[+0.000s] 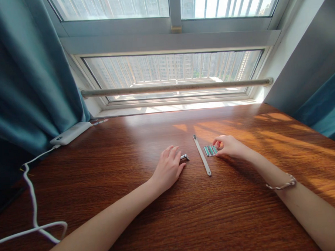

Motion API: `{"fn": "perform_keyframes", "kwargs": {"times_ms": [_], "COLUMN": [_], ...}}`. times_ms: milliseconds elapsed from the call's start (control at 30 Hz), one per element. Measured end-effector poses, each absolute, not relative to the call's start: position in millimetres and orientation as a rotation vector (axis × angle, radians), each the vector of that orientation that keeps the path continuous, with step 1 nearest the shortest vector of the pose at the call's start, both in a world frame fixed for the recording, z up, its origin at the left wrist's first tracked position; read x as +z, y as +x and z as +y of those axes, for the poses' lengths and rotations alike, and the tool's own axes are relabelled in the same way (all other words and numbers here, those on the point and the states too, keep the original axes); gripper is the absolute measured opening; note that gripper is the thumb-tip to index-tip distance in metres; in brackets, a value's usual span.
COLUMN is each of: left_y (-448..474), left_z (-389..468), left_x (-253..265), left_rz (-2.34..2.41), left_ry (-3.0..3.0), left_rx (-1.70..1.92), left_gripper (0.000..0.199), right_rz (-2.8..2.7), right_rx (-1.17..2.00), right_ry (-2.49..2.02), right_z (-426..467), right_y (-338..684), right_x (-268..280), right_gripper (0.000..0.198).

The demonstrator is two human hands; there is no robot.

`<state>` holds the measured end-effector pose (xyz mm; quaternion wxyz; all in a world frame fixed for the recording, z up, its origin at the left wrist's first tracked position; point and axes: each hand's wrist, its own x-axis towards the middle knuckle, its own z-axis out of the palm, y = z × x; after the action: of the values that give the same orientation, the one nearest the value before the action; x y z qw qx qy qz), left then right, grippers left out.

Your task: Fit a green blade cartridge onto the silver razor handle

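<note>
Across the desk point(161, 229) a toothbrush point(201, 155) already lies free, right hand point(228, 147) pinching cartridges point(210, 150), half-open left hand point(166, 166) covering a razor point(184, 157), hold unclear.

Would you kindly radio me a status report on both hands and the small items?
Left hand over razor, grip unclear. Right hand at blade pack's right edge. Toothbrush lying between razor and pack.

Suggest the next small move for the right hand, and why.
Probably firm up the pinch on the green-striped pack with the right hand: it sits at the pack's right end, and the white stick lies just left, apart from the pack. The left hand is at the metal tool, so the right seems better placed.
</note>
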<state>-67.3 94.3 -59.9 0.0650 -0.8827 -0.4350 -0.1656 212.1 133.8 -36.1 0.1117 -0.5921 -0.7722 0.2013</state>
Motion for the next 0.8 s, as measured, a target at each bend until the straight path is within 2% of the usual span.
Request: {"fn": "perform_keyframes", "kwargs": {"times_ms": [200, 600, 800], "left_y": [-68, -68, -67], "left_z": [94, 94, 94], "left_x": [-60, -60, -61], "left_rz": [-1.308, -1.307, -1.311], "left_ry": [-2.663, -2.669, -2.668], "left_rx": [-0.528, -0.547, -0.532], "left_gripper": [0.032, 0.031, 0.031], "right_rz": [-2.273, -2.259, -2.171], "right_rx": [0.57, 0.426, 0.247], "right_ry": [-1.732, -1.86, -2.059], "right_z": [134, 129, 122], "right_y": [210, 205, 193], "right_x": [-35, -26, -26], "right_gripper": [0.034, 0.022, 0.029]}}
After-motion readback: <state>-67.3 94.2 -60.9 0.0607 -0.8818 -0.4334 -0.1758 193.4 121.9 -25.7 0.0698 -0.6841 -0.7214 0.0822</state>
